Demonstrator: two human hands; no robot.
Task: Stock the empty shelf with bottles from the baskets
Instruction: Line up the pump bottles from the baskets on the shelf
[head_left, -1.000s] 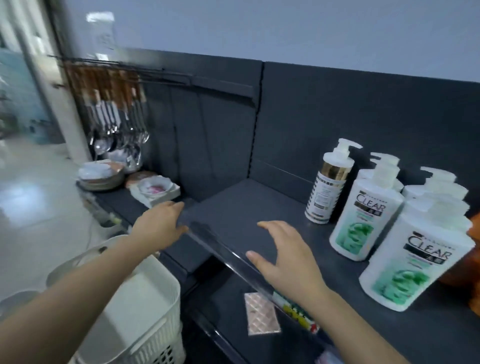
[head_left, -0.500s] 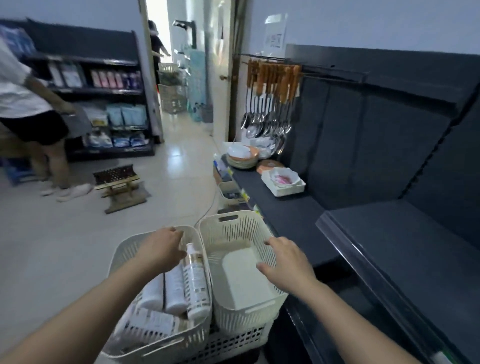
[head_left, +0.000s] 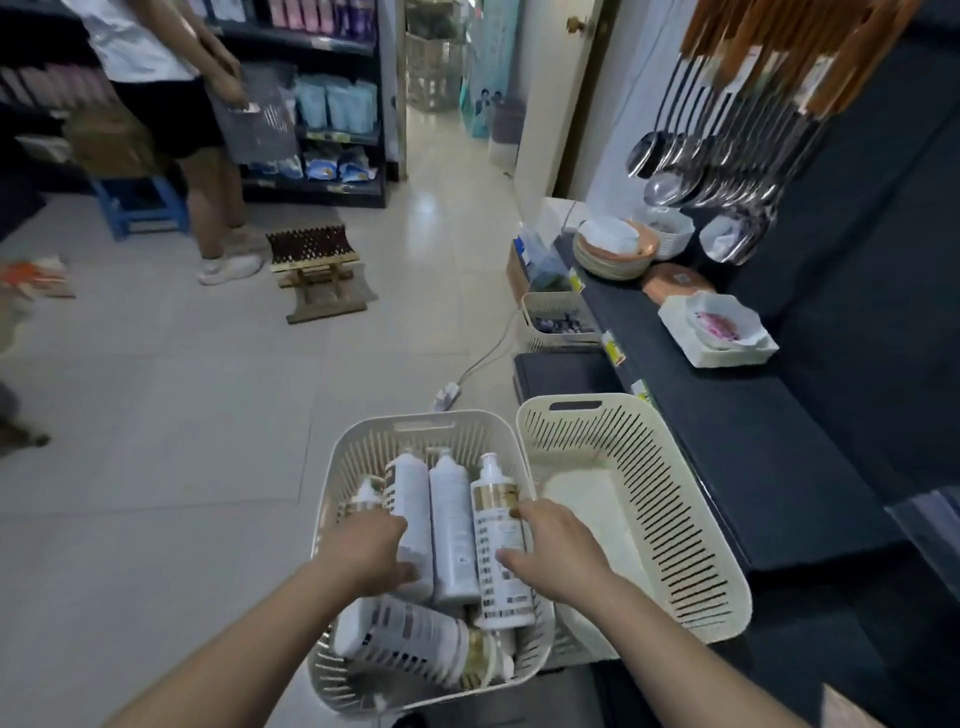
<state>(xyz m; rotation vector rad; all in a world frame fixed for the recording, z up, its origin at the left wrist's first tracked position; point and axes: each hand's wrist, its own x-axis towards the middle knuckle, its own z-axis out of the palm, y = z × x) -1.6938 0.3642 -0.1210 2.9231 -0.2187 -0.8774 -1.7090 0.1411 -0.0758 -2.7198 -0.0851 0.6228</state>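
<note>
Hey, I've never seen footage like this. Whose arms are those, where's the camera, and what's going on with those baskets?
There is no machine here. These are a person's bare arms, filmed by a wide-angle camera worn on their head and looking down. Two cream baskets sit beside a dark shelf. The left basket holds white bottles lying down, and the right basket is empty. The left hand grips a white bottle and the right hand grips a gold-banded bottle, both lying in the basket.
</note>
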